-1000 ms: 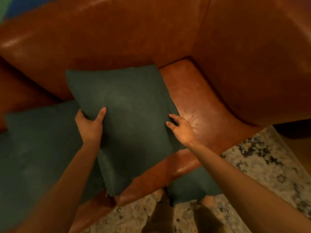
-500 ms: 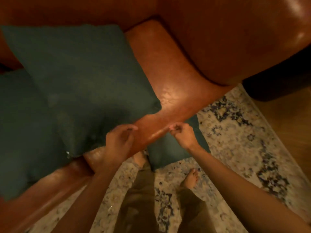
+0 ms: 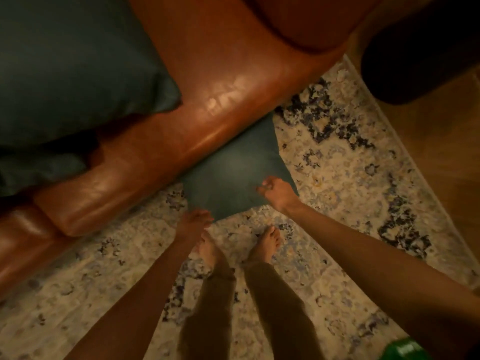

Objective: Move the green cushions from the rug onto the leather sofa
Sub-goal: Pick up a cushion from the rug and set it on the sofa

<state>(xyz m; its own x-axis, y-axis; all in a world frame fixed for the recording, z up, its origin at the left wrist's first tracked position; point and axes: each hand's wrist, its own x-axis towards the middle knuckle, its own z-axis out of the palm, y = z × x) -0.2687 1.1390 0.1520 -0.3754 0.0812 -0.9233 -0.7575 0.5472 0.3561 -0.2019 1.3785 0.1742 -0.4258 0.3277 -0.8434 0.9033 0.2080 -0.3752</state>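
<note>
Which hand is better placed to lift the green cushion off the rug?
Probably the right hand: its curled fingers sit at the cushion's right corner; the blurred left hand only nears the lower corner.

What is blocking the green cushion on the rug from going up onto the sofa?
Nothing visible. The cushion lies against the sofa front, the left hand and right hand at its corners, bare seat just above.

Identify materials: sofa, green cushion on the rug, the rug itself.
Sofa: apparently leather or leather-look, orange-brown, semi-gloss; bright sheen patches and creases along the seat edge.
Floor cushion: soft dark green fabric, matte; no glare, pointed slack corners.
Rug: flat, low-pile textile, matte; mottled cream with dark blue floral pattern. Fibre unclear.
</note>
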